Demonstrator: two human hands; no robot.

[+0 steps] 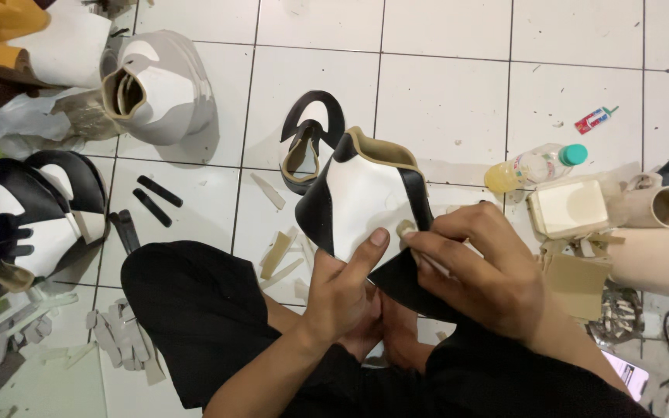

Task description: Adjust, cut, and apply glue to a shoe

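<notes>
White floor tiles (pixel 443 101) carry the work; the person sits on them with both hands together at centre frame. The left hand (pixel 342 290) and right hand (pixel 478 267) clamp one black-and-white shoe upper (pixel 361 197) by its lower black edge, thumbs pressing the white panel. The upper appears light, soft and flexible, not fragile; grip it at the stitched rim, not the thin tan collar. Count: one held upper, one grey-white upper (pixel 160 89) at 10 o'clock, one black-white upper (pixel 40 213) at 9 o'clock, one dark cut piece (pixel 307 139) at 12 o'clock, one bottle (pixel 532 166) and one small tube (pixel 594 120) at 2 o'clock, two black strips (pixel 156 200).
</notes>
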